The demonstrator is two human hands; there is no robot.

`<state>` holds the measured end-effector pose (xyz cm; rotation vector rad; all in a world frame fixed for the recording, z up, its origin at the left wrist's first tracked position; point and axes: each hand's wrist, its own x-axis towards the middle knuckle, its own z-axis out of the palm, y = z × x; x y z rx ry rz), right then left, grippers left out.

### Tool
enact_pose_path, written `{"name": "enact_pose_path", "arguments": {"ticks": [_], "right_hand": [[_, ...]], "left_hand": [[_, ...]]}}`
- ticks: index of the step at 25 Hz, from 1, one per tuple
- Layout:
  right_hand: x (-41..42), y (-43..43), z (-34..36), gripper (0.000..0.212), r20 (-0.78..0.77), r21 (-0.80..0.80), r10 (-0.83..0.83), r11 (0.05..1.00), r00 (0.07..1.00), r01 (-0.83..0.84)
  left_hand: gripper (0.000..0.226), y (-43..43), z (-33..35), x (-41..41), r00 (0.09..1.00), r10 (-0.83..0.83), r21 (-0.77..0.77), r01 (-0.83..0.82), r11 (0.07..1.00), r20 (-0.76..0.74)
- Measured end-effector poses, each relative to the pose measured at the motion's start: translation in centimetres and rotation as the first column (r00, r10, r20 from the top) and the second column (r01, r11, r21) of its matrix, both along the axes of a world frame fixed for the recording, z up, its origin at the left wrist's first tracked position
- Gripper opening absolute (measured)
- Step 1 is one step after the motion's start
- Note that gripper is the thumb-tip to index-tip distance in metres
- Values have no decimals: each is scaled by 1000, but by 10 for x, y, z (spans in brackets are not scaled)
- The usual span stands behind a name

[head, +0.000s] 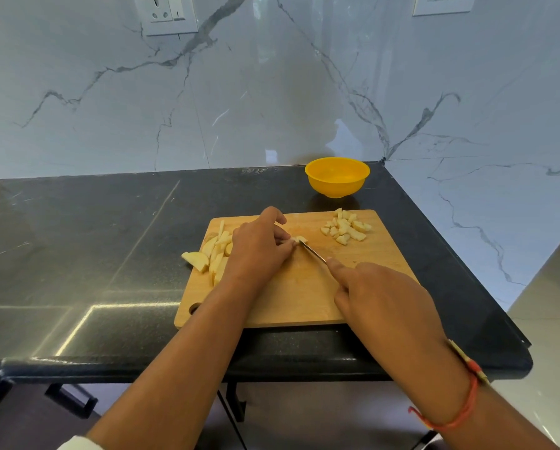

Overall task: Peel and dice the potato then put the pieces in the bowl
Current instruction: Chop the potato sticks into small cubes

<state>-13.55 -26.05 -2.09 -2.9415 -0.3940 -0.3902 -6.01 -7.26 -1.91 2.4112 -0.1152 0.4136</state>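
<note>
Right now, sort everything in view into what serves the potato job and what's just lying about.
In the job: left hand pinching potato piece, right hand gripping knife, potato strips, diced potato, cutting board, yellow bowl.
Just there: wall sockets, black countertop, red wrist thread.

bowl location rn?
Head view: the yellow bowl stands on the dark counter at back right, just beyond the cutting board's far right corner, behind the diced potato pile.
</note>
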Motion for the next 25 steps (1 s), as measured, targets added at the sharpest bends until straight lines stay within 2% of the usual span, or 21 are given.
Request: {"name": "enact_pose_path", "arguments": {"ticks": [5, 9, 14, 25], "right_hand": [[5, -4, -5, 51, 96, -31, -41, 999, 995, 44], [15, -5, -3, 50, 81, 59, -92, 994, 992, 87], [16, 14, 0, 47, 103, 220, -30, 975, 994, 6], [27, 28, -2, 45, 60, 282, 40, 958, 997, -56]], "left_hand": [[31, 1, 2, -1, 1000, -23, 10, 23, 1000, -18], [32, 2, 2, -2, 998, -50, 13, 51, 999, -24], [37, 4, 1, 1, 999, -37, -8, 37, 999, 3], [41, 6, 0, 3, 999, -29, -22, 29, 999, 38]]}}
